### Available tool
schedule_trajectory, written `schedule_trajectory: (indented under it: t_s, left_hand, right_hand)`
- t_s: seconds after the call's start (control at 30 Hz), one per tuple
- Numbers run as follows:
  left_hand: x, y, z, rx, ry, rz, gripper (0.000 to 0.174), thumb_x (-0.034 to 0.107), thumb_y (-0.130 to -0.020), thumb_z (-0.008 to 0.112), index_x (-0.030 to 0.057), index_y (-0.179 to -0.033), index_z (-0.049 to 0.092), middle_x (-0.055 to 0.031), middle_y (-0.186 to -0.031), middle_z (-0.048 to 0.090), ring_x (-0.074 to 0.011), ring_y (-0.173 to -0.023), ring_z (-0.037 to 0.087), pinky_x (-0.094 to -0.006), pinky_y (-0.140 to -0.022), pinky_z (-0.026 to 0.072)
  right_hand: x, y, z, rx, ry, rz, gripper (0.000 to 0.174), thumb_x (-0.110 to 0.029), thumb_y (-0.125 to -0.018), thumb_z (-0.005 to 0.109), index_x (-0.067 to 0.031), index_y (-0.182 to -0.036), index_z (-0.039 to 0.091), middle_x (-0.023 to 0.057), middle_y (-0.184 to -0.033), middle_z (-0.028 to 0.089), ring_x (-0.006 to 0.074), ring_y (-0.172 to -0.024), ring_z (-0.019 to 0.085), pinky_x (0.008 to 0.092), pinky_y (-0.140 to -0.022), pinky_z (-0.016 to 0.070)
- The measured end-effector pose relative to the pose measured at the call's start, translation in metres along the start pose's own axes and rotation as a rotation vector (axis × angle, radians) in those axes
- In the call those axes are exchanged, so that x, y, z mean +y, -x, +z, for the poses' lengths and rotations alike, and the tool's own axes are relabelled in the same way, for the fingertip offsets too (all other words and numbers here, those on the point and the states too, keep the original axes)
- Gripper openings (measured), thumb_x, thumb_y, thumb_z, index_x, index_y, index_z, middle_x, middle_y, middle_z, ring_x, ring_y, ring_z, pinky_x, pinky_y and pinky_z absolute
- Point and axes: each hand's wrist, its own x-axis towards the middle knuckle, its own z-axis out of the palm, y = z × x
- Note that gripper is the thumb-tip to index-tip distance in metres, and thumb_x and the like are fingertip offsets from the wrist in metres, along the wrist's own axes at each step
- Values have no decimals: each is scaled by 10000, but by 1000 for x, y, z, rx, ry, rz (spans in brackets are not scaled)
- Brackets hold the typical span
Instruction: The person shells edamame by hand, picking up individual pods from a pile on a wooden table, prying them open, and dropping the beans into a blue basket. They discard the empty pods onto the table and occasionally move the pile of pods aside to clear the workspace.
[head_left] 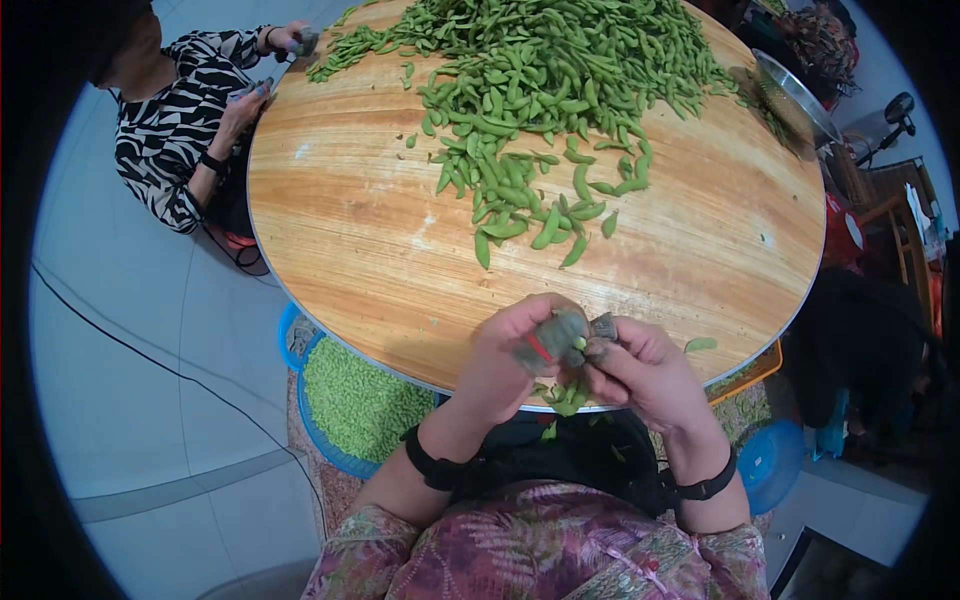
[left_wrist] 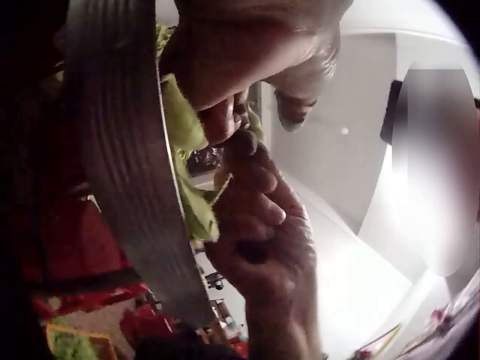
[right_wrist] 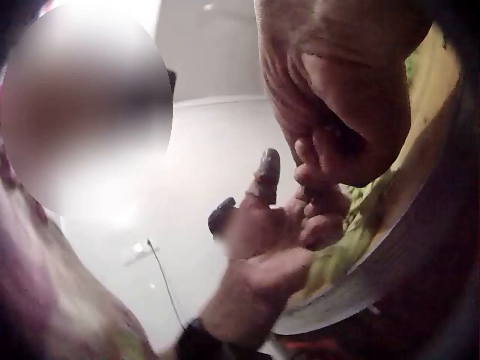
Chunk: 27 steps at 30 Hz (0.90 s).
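My left hand (head_left: pixel 505 360) and right hand (head_left: pixel 655 380) meet above the table's near edge, fingers curled, pinching a small green pod (head_left: pixel 580 343) between their fingertips. Dark coverings wrap several fingertips, and a red band shows on the left hand. Just below the hands, more green pods (head_left: pixel 568 397) lie at the edge. The left wrist view has the left hand (left_wrist: pixel 255 56) above and the right hand (left_wrist: pixel 270 240) below. In the right wrist view, the right hand (right_wrist: pixel 345 90) partly hides the fingertips of the left hand (right_wrist: pixel 262 240).
A large pile of pods (head_left: pixel 560 70) covers the far part of the round wooden table (head_left: pixel 350 220). Shelled beans (head_left: pixel 360 400) fill a blue basket below left. A metal bowl (head_left: pixel 800 95) stands far right; another person (head_left: pixel 185 120) sits at the left.
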Motion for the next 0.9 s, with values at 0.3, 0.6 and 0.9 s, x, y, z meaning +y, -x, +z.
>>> schedule_trajectory:
  t_s: [0.3,0.6,0.9]
  left_hand:
    - [1,-1,-2,169,-852,235,235,-25,-726,647,32,-937,560,-1,-823,567,-68,-774,524,-221,-694,440]
    - [5,0,1,125,-747,196,222,-52,-771,584,14,-983,572,-26,-856,591,-73,-815,549,-210,-709,444]
    - [0,1,-2,218,-1093,507,204,4,-790,608,-12,-989,568,-40,-879,602,-87,-820,563,-222,-697,447]
  right_hand:
    - [-12,1,-5,105,219,4,79,-98,-867,542,-37,-833,577,-15,-597,513,9,-477,395,157,-424,282]
    - [-7,-3,-7,130,371,-149,130,-129,-867,564,-1,-862,582,-22,-658,541,16,-568,457,169,-493,353]
    - [4,-6,9,355,710,-603,73,-24,-800,592,28,-852,598,48,-668,578,70,-602,510,229,-541,423]
